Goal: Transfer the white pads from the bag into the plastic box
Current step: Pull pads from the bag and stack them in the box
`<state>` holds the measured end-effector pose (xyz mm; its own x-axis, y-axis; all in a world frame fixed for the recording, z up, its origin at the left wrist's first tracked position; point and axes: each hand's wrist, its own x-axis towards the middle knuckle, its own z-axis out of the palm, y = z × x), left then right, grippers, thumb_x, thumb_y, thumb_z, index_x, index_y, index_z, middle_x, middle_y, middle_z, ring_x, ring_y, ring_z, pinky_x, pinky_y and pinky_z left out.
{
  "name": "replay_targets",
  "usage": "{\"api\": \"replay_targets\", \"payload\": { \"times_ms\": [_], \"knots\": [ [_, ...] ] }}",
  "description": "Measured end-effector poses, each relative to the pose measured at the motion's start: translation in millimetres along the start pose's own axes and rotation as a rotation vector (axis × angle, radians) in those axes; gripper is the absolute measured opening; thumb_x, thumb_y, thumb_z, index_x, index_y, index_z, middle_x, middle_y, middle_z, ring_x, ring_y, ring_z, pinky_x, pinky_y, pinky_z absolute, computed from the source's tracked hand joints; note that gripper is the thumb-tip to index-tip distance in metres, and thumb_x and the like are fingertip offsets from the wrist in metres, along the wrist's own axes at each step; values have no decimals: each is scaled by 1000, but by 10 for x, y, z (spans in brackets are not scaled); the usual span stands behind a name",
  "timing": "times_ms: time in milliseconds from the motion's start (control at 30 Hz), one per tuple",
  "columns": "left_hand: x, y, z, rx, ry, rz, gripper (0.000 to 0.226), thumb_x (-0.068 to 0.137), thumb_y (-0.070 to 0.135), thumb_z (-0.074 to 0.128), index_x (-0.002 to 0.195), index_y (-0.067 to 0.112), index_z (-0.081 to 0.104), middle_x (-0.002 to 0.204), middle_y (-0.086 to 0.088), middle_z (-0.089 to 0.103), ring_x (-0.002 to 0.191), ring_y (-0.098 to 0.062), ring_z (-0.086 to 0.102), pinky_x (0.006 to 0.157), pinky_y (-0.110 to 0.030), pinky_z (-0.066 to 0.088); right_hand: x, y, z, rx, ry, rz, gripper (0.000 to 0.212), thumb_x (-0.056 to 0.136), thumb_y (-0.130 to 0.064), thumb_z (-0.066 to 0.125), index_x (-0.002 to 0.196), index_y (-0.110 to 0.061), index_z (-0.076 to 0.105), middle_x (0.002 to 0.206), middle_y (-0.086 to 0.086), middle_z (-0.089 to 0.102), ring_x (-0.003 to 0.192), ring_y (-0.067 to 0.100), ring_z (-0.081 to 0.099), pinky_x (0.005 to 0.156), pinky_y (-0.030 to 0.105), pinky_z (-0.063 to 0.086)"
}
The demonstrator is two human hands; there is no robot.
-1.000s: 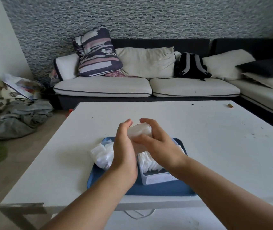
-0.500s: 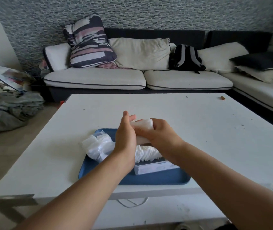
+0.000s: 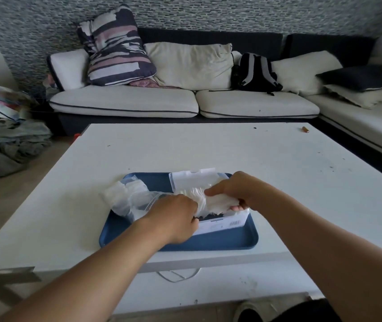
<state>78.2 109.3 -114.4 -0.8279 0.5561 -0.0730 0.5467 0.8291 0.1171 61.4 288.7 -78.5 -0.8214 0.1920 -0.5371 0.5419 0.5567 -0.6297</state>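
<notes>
Nearest, the left hand [image 3: 174, 219] reaches into the near end of the plastic box [image 3: 222, 223], its fingers curled under and hidden, so I cannot tell their grip. The right hand [image 3: 236, 191] grips a stack of white pads [image 3: 217, 202] over the box. The bag [image 3: 127, 198] lies left on the blue tray [image 3: 208, 242]. Beyond stretches the white worktop [image 3: 208, 147].

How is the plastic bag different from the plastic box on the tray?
The plastic bag is soft, crumpled and clear; the plastic box is rigid and white, with a label. The bag lies at the tray's left, the box at its right, lid open. Both hold white pads.
</notes>
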Motion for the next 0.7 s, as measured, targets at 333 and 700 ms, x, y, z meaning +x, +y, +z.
{"api": "replay_targets", "payload": {
  "times_ms": [333, 700],
  "knots": [
    [69, -56, 101, 74, -61, -47, 32, 99, 41, 40, 86, 22, 63, 95, -3, 67, 89, -27, 63, 72, -34, 46, 214, 116, 314, -383, 173, -50, 38, 69, -43, 84, 83, -17, 60, 60, -1, 64, 50, 11, 63, 50, 21, 44],
    [46, 15, 103, 155, -194, -65, 42, 106, 46, 36, 101, 19, 68, 113, -8, 61, 91, -25, 53, 74, -34, 36, 391, 288, 377, -816, 482, -186, 19, 74, -21, 68, 74, -21, 49, 76, -4, 54, 71, 18, 55, 53, 23, 36]
  ]
}}
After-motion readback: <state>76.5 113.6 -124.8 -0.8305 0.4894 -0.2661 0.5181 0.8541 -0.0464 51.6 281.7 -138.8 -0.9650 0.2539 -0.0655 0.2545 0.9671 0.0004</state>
